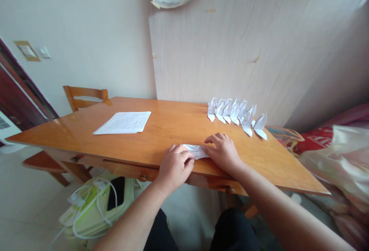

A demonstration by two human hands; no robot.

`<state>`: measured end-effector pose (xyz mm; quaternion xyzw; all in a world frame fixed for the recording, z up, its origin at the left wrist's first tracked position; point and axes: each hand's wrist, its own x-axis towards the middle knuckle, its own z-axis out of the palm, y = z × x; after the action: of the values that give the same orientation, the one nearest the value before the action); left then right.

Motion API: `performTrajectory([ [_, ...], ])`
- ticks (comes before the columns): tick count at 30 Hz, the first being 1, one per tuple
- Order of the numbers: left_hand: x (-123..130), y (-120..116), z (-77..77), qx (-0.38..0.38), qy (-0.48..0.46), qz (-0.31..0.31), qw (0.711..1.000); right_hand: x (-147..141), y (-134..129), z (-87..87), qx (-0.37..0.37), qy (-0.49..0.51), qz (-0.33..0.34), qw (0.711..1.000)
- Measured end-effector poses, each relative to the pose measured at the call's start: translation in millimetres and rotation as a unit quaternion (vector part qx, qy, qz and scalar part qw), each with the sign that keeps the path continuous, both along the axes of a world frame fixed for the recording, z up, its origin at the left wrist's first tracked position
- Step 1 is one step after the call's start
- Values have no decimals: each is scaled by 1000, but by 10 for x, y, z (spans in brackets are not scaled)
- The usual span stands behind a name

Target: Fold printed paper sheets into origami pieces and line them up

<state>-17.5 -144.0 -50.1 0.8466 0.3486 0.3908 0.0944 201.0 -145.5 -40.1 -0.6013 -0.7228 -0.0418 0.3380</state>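
A small folded strip of white paper (197, 150) with dark markings lies at the table's front edge, between my hands. My left hand (177, 163) grips its left end, thumb and fingers pinched together. At the other end, my right hand (221, 150) rests with its thumb on the paper and its fingers spread apart above the wood. Behind and to the right stand several folded paper figures (235, 111) with pointed tips, set close together in rows. A stack of printed sheets (123, 122) lies flat on the left part of the table.
The wooden table (173, 116) stands against a wall panel. A chair (86, 93) is at its far left. Under the front left edge sits a pale green container (92, 212) with white cables and a dark flat object. Plastic bags (340, 158) crowd the right side.
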Motion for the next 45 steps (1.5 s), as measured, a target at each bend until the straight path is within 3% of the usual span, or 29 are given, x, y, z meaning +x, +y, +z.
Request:
performTrajectory([
  [3,-6,-5,-1,8,19,6,1000,-71,-82,60,26,-58,-29,998],
  [9,1,-18,1,17,92,32,995,-200,-277,104,-8,-83,-47,995],
  [15,17,-26,18,19,98,40,994,-205,-433,81,-20,-87,30,996],
  [24,16,-78,33,28,118,55,991,-93,-356,60,13,38,34,999],
  [28,5,-104,15,46,116,66,990,-43,-275,120,-51,115,45,991],
  [34,-4,-102,-21,67,92,64,991,-73,-277,253,-186,144,111,966],
  [39,-24,-89,-57,81,28,56,995,-45,-195,230,-214,207,136,945],
  [45,-37,-114,-56,93,-17,59,994,23,-49,203,-318,297,213,875],
])
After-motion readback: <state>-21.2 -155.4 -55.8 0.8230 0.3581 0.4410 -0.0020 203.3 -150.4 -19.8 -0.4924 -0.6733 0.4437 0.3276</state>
